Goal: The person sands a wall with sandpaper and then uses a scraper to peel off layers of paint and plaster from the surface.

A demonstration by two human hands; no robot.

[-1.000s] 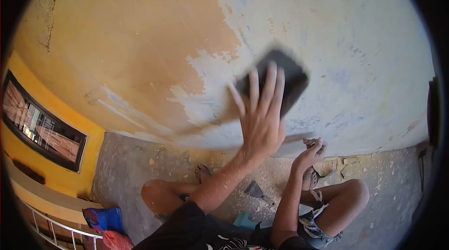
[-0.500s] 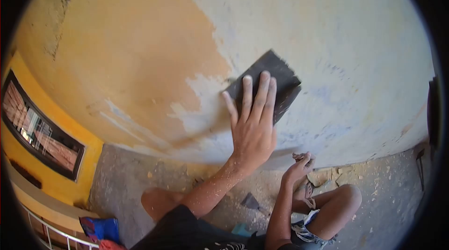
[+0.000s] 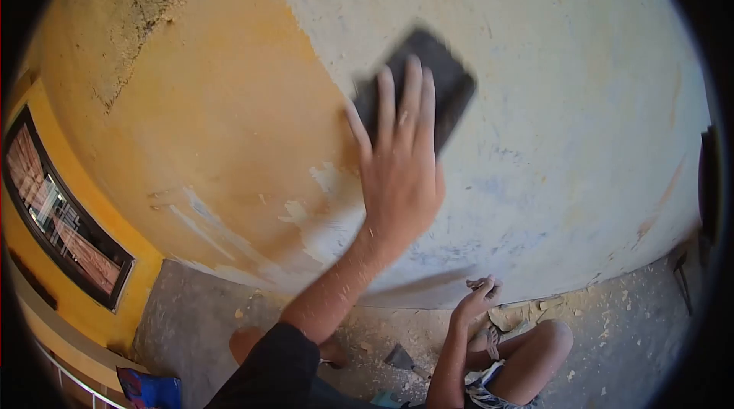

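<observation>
My left hand (image 3: 401, 172) presses a dark sheet like sandpaper (image 3: 451, 76) flat on the wall (image 3: 566, 118), its fingers stretched over the sheet and its thumb hidden. The sheet lies on the pale part of the wall, beside the edge of the orange-yellow paint (image 3: 252, 88). Lower right, my right hand (image 3: 479, 298) hovers near the foot of the wall with curled fingers; anything inside them is too small to make out. A scraper (image 3: 399, 357) rests on the floor between my legs.
Paint flakes (image 3: 505, 317) litter the grey floor (image 3: 604, 340) along the wall. Rough plaster (image 3: 153, 11) shows at upper left. A dark-framed window (image 3: 65, 214) is set in a yellow wall at left, above a blue bag (image 3: 157, 390). Dark objects stand at the right edge.
My left hand and the dark sheet have moved up the wall and slightly left, blurring the sheet. The view has shifted, showing more rough plaster. My right hand remains low with curled fingers.
</observation>
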